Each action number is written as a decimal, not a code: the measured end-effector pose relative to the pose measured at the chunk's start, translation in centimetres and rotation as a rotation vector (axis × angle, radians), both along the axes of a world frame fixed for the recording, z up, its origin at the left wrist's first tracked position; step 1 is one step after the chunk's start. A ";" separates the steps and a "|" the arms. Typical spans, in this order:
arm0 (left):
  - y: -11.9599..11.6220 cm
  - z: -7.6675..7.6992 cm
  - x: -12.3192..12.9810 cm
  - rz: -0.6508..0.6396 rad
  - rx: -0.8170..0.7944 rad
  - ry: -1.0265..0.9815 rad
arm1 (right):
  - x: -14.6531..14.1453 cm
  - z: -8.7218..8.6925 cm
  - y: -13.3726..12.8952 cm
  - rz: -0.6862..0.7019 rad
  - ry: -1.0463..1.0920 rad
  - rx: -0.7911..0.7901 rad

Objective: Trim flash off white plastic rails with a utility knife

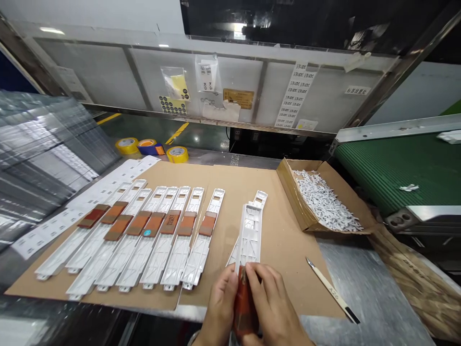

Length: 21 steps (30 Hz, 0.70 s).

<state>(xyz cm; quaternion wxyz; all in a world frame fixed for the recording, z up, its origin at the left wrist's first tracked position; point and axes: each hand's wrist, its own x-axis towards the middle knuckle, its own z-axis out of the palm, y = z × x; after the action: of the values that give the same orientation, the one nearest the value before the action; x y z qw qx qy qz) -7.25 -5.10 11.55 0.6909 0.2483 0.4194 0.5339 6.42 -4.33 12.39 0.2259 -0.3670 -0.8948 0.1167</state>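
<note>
A white plastic strip [251, 228] points away from me, its near part covered by a reddish-brown block [245, 307]. My left hand [220, 302] is closed on the left side of the block and strip. My right hand [268, 300] grips their right side, thumb hidden in part. Under this strip lies another white strip [260, 196], crossed at a slight angle, its far end showing. To the left, several white strips [129, 262] lie side by side on brown cardboard [230, 192], each with a reddish-brown block [168, 223] across it.
A cardboard box [293, 206] of small white pieces stands at the right. A craft knife [333, 290] lies near the right edge. Tape rolls [177, 154] sit at the back. A green conveyor [396, 163] is far right; stacked clear sheets [46, 149] are left.
</note>
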 end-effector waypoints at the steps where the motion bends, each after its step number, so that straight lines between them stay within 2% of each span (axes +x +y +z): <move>1: -0.2 0.2 0.0 -0.006 0.035 -0.030 | -0.2 -0.2 -0.2 -0.015 0.010 -0.002; 5: -1.0 0.3 -0.5 -0.032 0.069 -0.087 | -0.5 -1.1 -1.0 -0.092 0.094 -0.039; 7: -1.5 -0.1 -0.8 -0.030 0.043 -0.067 | -0.5 -1.5 -1.2 -0.113 0.166 -0.113; 9: -2.0 -0.6 -0.9 -0.023 0.020 -0.035 | -0.5 -1.7 -1.2 -0.203 0.289 -0.234; 13: -3.0 -1.4 -0.2 -0.006 0.002 -0.013 | -1.8 -2.2 -0.7 -0.496 0.615 -0.562; 16: -3.5 -2.0 0.4 0.063 0.004 0.071 | -3.5 -2.6 -0.3 -0.556 0.780 -0.731; 21: -3.7 -3.2 0.4 0.093 0.026 0.130 | -4.7 -3.3 0.0 -0.667 0.780 -0.707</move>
<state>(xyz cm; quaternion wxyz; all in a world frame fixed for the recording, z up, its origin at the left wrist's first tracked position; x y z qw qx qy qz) -6.83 -8.79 8.34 0.6333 0.2718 0.4675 0.5536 1.77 -4.35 9.10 0.4251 -0.6095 -0.4911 0.4545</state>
